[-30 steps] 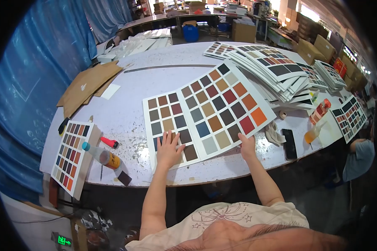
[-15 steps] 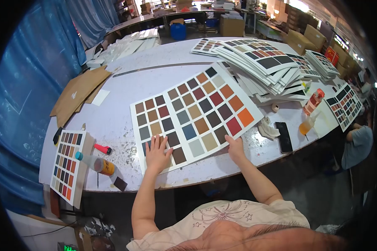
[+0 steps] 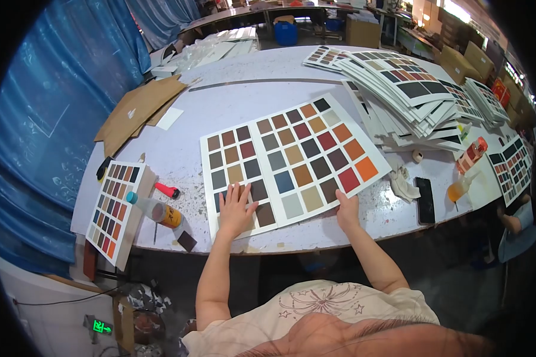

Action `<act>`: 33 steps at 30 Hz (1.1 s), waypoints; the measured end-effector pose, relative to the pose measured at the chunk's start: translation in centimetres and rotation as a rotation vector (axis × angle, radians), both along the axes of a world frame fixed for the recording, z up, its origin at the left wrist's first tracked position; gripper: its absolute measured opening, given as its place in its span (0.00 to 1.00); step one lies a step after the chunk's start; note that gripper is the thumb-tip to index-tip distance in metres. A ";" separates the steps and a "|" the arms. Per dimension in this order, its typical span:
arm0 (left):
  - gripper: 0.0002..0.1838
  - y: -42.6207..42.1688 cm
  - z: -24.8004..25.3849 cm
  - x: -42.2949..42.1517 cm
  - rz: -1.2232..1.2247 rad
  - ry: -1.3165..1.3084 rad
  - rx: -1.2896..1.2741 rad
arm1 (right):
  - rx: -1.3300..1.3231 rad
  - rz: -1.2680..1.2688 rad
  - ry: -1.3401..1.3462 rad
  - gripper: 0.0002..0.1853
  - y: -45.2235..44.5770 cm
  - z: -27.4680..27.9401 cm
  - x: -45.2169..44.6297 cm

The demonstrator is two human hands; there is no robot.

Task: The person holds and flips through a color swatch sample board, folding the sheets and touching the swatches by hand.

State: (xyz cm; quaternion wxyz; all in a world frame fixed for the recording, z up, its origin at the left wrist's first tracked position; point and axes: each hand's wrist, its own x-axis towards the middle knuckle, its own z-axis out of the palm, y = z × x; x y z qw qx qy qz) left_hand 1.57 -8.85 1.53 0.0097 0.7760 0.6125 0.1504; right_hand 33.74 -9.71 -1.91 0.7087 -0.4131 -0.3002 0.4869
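Note:
A large white swatch card (image 3: 272, 199), a folded sheet with rows of coloured squares, lies open in front of me near the table's front edge. My left hand (image 3: 237, 214) rests flat on its lower left part, fingers spread over the swatches and covering some of them. At the lower right edge, my right hand (image 3: 348, 212) grips the card, with the thumb on top and the other fingers mostly hidden beneath.
Piled swatch cards (image 3: 399, 101) stand at the back right. A phone (image 3: 425, 201), a crumpled cloth (image 3: 404, 185) and a pink bottle (image 3: 471, 154) sit right. Leftward are a teal-capped bottle (image 3: 164, 213), red tool (image 3: 167, 190), stacked cards (image 3: 114, 208) and brown cardboard (image 3: 134, 113).
The camera view has turned a little, so the table and its things appear farther right and slightly higher. Both hands keep about the same places on the swatch card.

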 end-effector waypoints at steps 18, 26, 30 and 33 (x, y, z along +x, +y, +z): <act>0.30 0.3 -0.6 6.7 -0.062 0.048 0.062 | -0.043 0.078 0.080 0.21 0.7 -0.9 1.1; 0.29 0.5 -0.2 6.7 -0.028 0.037 0.035 | -0.108 0.177 0.393 0.20 0.9 0.9 2.2; 0.29 0.1 -0.1 7.0 -0.010 0.049 -0.008 | -0.101 0.182 0.385 0.22 1.1 -0.4 2.5; 0.29 -0.8 -0.6 7.7 -0.007 0.020 -0.033 | -0.089 0.174 0.409 0.23 1.4 -1.1 2.7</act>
